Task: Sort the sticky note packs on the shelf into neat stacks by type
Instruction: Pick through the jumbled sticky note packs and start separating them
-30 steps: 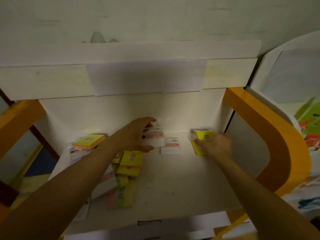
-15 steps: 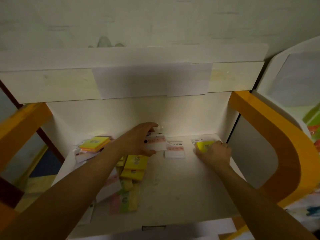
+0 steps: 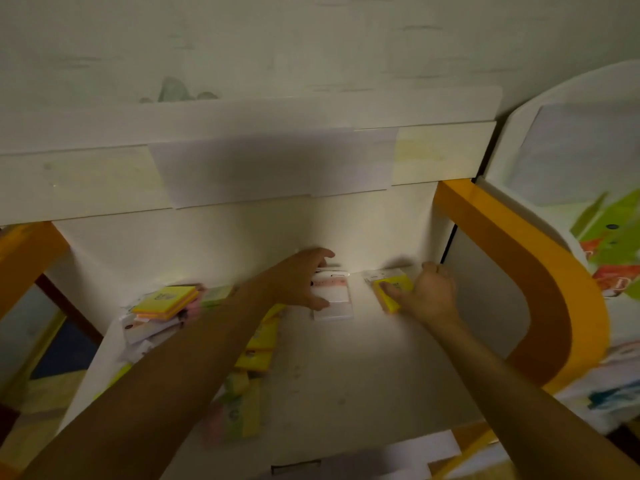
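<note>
White shelf board, dimly lit, carries a white-and-pink pack near the back wall; the left hand grips it, thumb at its front edge. Just right, the right hand pinches a yellow pack by the back corner. Loose yellow packs crowd the left; bare board lies in front of both hands.

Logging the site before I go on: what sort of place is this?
Probably a shop's stationery display: a white shelf with orange side panels, sticky note packs piled on it, and printed packaging hanging beside.
</note>
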### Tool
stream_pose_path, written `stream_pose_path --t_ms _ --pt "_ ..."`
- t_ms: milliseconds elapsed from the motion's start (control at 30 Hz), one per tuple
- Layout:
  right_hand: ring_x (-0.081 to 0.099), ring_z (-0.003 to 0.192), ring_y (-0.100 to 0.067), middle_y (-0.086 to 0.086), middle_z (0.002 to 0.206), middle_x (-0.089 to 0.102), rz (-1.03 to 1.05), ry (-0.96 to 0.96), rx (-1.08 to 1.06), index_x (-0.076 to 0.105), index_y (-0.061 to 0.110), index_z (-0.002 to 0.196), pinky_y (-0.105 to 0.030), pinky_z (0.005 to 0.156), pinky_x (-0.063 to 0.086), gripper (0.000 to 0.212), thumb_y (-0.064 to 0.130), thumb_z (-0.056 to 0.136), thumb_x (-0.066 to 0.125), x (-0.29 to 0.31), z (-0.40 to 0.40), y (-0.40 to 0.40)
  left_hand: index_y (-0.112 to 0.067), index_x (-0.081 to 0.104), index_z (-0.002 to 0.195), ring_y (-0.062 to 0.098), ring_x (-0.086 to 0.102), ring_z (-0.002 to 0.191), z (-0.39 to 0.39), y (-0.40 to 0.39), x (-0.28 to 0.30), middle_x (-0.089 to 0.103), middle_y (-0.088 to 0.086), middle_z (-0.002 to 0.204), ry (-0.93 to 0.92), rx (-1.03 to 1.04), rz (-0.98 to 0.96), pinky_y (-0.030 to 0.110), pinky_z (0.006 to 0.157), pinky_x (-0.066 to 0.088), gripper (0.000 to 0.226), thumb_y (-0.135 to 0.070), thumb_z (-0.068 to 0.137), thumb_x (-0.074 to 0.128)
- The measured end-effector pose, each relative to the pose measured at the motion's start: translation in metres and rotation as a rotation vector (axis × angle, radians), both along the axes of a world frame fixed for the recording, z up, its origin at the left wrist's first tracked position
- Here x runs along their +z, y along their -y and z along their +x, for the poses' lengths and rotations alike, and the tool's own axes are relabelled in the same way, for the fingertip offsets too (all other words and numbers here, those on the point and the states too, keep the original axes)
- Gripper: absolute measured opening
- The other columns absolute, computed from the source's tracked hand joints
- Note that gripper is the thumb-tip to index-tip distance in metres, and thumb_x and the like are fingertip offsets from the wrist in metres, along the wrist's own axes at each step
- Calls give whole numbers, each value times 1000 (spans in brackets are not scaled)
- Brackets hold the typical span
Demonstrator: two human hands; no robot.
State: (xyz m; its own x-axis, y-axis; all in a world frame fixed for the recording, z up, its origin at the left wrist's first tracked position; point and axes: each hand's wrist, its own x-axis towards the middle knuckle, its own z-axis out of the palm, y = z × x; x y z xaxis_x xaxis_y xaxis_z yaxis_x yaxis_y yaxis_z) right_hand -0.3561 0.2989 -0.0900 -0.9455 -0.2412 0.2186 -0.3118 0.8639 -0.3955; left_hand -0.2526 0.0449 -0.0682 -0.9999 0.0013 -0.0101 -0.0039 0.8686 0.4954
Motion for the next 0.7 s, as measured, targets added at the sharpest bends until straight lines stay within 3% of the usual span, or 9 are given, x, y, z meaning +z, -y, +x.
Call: stream_pose_path --t_ms 133,267,567,633,700 --pt "47 120 -36 -21 125 55 -130 27 69 49 -3 130 -40 101 38 87 59 73 74 7 7 -11 -13 39 147 23 52 125 -15 -12 -33 50 7 142 84 -17 -101 26 103 40 106 -39 60 93" --pt "45 120 -35 -18 125 54 -170 20 75 48 0 132 -43 103 38 85 55 73 76 6 10 -22 -9 43 143 26 51 127 -23 -18 -46 51 9 142 36 10 -140 29 106 39 103 -42 57 91" --pt "43 124 -32 -15 130 51 -163 33 109 47 4 133 -40 105 38 80 52 74 72 6 14 -20 -13 30 153 23 45 136 -20 -20 -31 40 7 154 55 -5 -106 33 113 36 118 -47 59 93" --pt "42 125 -32 -15 131 50 -160 17 144 48 4 134 -40 106 38 81 53 74 70 9 16 -15 -14 32 152 22 46 134 -7 -10 -17 42 5 151 31 9 -76 33 111 39 113 -47 62 92" --pt "42 125 -31 -14 131 50 -159 -9 182 48 5 134 -40 107 37 79 51 75 71 13 21 -6 -14 38 149 19 49 128 12 5 1 46 3 147 -17 43 -90 24 104 38 103 -45 66 90"
